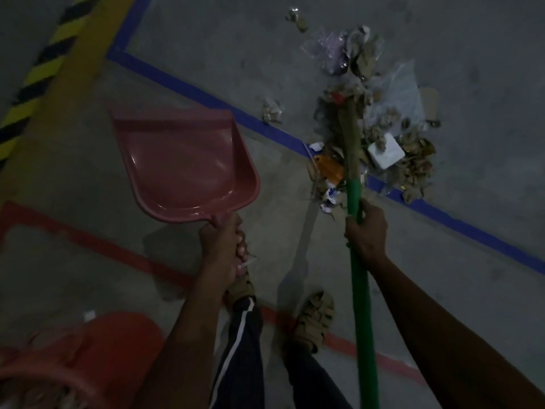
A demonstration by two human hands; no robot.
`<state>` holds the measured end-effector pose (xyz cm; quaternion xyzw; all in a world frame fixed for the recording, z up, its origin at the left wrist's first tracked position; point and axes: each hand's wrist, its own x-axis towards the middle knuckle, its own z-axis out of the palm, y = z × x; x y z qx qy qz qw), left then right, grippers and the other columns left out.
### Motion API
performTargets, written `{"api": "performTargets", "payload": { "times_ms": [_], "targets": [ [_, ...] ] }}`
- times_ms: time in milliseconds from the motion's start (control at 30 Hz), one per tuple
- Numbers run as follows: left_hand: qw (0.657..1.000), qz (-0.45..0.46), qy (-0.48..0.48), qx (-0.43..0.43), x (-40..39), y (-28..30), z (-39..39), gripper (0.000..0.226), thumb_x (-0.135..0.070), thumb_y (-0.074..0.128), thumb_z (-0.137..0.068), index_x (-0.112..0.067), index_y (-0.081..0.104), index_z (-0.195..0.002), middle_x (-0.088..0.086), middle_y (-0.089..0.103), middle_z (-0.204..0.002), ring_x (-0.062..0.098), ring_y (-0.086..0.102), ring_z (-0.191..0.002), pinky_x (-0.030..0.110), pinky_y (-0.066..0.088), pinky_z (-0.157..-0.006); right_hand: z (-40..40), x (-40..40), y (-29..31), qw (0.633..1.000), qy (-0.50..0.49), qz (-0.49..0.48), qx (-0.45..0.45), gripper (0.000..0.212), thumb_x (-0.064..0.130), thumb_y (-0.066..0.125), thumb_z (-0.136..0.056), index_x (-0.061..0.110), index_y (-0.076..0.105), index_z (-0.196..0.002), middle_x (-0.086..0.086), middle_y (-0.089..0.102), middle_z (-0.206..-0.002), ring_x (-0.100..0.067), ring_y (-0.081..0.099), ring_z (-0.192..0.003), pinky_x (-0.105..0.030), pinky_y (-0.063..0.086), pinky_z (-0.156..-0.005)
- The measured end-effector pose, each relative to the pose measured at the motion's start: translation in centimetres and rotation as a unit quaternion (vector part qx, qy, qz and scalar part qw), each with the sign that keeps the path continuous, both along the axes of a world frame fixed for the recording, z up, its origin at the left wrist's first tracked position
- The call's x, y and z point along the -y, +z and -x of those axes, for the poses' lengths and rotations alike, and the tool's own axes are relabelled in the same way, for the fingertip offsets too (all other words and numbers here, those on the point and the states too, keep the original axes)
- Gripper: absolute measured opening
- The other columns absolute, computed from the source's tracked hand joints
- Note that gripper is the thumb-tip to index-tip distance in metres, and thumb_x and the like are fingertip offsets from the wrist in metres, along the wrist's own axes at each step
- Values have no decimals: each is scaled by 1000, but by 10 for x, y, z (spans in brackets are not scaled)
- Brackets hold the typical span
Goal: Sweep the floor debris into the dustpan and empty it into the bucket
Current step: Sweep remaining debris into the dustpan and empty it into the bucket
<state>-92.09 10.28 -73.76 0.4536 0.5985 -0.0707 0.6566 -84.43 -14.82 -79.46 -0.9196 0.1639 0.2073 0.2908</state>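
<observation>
Left hand (221, 246) gripping pink dustpan (182, 160), right hand (367, 228) gripping green broom (358, 261), debris (368, 119) beyond

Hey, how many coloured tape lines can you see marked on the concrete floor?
3. A blue tape line runs diagonally under the debris, a red tape line crosses near the feet, and a yellow tape line lies upper left beside black-and-yellow hazard striping.

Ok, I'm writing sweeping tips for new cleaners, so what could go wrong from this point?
The dustpan in the left hand is empty and held away from the debris pile, so a sweep now may just scatter it. Light plastic wrappers could slide off the broom that the right hand holds. The bucket sits behind, near the feet, so carrying a full pan back may spill.
</observation>
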Motion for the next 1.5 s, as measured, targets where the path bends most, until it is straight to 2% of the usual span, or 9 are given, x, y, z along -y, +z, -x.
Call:
{"api": "performTargets", "payload": {
  "times_ms": [100,167,400,767,1000,1100,1233,1367,1500],
  "targets": [
    [1000,5,-4,-3,17,4,1,22,-13,59,-82,-13,42,-67,-1,36,-45,13,29,-31,19,27,-40,12,25,5,998,57,27,7,54,26,57,-89,14,48,-141,-10,50,-122,-31,61,-96,-49,57,-80],
    [1000,3,-5,-5,28,8,-2,22,-15,59,-83,-13,43,-67,-2,37,-44,13,29,-31,18,27,-41,14,30,12,996,85,27,18,53,17,60,-92,7,47,-142,-13,49,-129,-30,54,-107,-36,46,-89],
    [1000,-22,-17,-4,49,15,-6,24,-14,58,-85,-12,45,-65,-2,38,-44,11,30,-31,19,27,-40,13,-3,8,990,132,-26,32,58,19,64,-89,5,46,-143,-15,48,-126,-16,42,-94,-26,31,-76],
    [999,-29,-37,-13,44,14,-8,23,-12,57,-83,-12,46,-63,-1,38,-45,13,30,-32,19,28,-40,-23,-64,-10,991,128,2,-50,33,22,57,-88,6,54,-117,-16,46,-121,-35,55,-96,-34,35,-67],
    [999,-17,-30,-7,18,32,-36,22,-15,57,-85,-12,47,-65,0,38,-47,12,30,-32,19,28,-41,-26,-5,44,991,117,43,50,52,19,65,-89,7,51,-137,-12,49,-132,-20,51,-95,-27,38,-74],
    [1000,2,-27,4,-7,46,-60,23,-12,57,-84,-12,45,-64,-1,37,-45,13,30,-32,19,27,-42,-42,9,75,989,125,57,61,56,18,70,-87,6,52,-138,-16,51,-128,-31,54,-105,-32,39,-81],
    [998,-9,-66,23,-50,68,-97,23,-11,57,-83,-12,45,-64,0,38,-46,12,30,-31,18,26,-43,-80,-13,109,991,122,30,48,57,14,73,-86,5,53,-140,-21,53,-131,-36,52,-115,-36,37,-88],
    [995,-28,-92,34,-95,68,-141,21,-12,57,-83,-10,45,-65,1,37,-44,13,29,-30,19,26,-44,-129,-68,102,989,120,-52,67,60,32,63,-84,2,56,-135,-23,57,-128,-36,54,-116,-43,42,-93],
    [994,-26,-85,58,-124,57,-187,24,-9,57,-83,-12,44,-63,1,36,-45,14,29,-31,19,26,-43,-192,-142,63,985,86,-148,0,51,22,60,-93,10,51,-141,-12,59,-119,-22,70,-66,-39,59,-53]
  ]
}}
